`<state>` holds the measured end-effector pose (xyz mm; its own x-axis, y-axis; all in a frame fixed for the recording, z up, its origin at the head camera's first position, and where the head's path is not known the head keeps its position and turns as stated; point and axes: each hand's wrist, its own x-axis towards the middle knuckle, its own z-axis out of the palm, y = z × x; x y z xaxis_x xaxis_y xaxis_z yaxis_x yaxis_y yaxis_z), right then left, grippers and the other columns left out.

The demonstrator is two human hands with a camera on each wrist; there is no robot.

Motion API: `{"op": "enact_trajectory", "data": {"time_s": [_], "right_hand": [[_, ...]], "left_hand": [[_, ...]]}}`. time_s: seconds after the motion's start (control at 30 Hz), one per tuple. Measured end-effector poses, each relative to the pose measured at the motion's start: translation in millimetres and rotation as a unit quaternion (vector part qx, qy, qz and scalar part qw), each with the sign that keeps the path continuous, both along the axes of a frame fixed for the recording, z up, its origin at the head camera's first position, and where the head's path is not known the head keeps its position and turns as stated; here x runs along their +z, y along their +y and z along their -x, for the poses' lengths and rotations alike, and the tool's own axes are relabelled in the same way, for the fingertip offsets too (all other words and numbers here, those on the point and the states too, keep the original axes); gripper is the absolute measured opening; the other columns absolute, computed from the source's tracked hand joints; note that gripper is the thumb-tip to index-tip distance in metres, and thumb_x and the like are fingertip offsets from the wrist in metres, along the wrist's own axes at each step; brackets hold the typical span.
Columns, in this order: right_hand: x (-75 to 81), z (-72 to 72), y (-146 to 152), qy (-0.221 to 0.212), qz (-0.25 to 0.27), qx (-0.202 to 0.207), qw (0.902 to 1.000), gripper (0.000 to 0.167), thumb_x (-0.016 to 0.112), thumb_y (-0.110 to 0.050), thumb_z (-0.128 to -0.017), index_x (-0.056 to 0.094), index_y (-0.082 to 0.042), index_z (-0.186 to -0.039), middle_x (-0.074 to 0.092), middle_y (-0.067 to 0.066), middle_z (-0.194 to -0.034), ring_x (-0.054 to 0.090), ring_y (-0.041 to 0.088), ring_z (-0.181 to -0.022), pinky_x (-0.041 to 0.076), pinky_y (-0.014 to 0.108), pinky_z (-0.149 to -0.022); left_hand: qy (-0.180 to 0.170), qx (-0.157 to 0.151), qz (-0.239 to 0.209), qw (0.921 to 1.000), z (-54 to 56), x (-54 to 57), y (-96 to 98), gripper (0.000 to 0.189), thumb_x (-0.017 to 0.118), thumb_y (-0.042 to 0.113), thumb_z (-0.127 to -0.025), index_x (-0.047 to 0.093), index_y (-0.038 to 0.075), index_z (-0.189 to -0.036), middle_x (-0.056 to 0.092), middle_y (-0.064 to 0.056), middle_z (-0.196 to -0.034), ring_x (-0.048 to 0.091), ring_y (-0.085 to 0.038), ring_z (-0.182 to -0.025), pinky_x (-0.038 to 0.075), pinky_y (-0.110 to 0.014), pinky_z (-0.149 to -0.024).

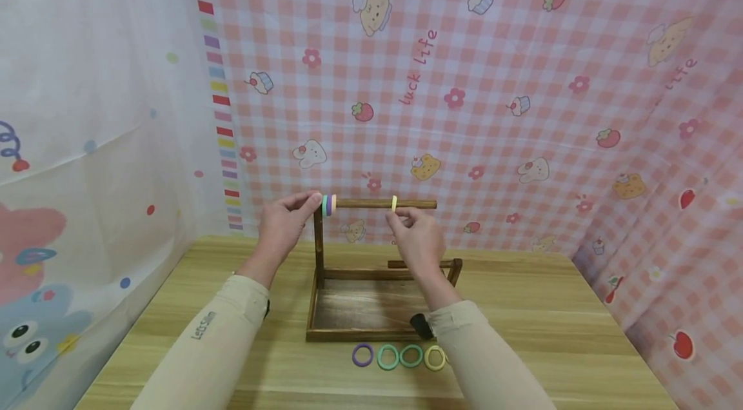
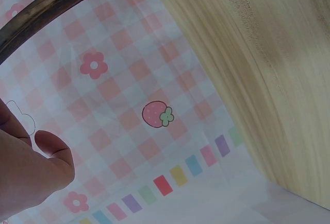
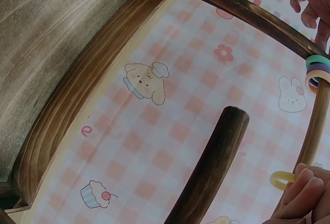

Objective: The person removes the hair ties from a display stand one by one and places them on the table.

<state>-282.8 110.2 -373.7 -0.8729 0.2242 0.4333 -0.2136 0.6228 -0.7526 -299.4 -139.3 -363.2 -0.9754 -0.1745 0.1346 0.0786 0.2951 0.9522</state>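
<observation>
Head view: the right hand (image 1: 420,239) pinches a yellow ring (image 1: 394,204) around the upper rod (image 1: 364,203) of a wooden rack (image 1: 366,336); the left hand (image 1: 283,222) is beside three stacked rings (image 1: 329,205) at the post; I cannot tell whether it grips. Loose rings (image 1: 388,368) lie on the worktop (image 1: 522,313).

Left wrist view: the left thumb (image 2: 59,154) is bent.

Right wrist view: the yellow ring is well apart from the stack.

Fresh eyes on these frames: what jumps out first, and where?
Probably the pink checked cloth across the backdrop, printed with strawberries and cupcakes. Then, at centre, the right hand pinching a yellow ring at the upper wooden rod, with green, purple and peach rings bunched on it beside the left hand. More rings lie on the table in front of the wooden frame.
</observation>
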Motion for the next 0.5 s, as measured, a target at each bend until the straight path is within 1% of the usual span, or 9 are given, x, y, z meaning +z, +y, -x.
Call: {"op": "enact_trajectory", "data": {"time_s": [0.2, 0.37, 0.5], "right_hand": [[-0.5, 0.8, 7.6, 0.0, 0.004, -0.004, 1.0, 0.027, 0.077, -0.041, -0.099, 0.085, -0.016, -0.108, 0.077, 0.004, -0.078, 0.06, 0.014, -0.055, 0.038, 0.028, -0.044], [-1.4, 0.8, 15.4, 0.005, -0.001, -0.009, 0.9999, 0.032, 0.076, -0.044, -0.1, 0.085, -0.014, -0.108, 0.077, 0.006, -0.079, 0.059, 0.014, -0.054, 0.038, 0.028, -0.044], [-2.3, 1.0, 20.1, 0.014, -0.013, -0.02, 0.9996, 0.032, 0.076, -0.045, -0.1, 0.085, -0.015, -0.107, 0.077, 0.006, -0.08, 0.058, 0.014, -0.053, 0.037, 0.029, -0.043]], "left_hand": [[0.003, 0.0, 0.005, 1.0, -0.8, 0.4, 0.1, 0.056, 0.073, 0.065, -0.094, 0.077, 0.026, -0.133, 0.076, -0.005, -0.133, 0.069, -0.022, -0.111, 0.057, -0.029, -0.084], [0.001, 0.0, -0.002, 1.0, -1.3, 0.8, 0.3, 0.055, 0.073, 0.064, -0.095, 0.077, 0.025, -0.133, 0.076, -0.005, -0.134, 0.07, -0.026, -0.116, 0.057, -0.033, -0.087], [0.0, 0.004, -0.001, 1.0, -1.8, 0.8, 0.2, 0.053, 0.073, 0.063, -0.095, 0.077, 0.025, -0.133, 0.076, -0.006, -0.134, 0.069, -0.024, -0.112, 0.057, -0.032, -0.086]]}}
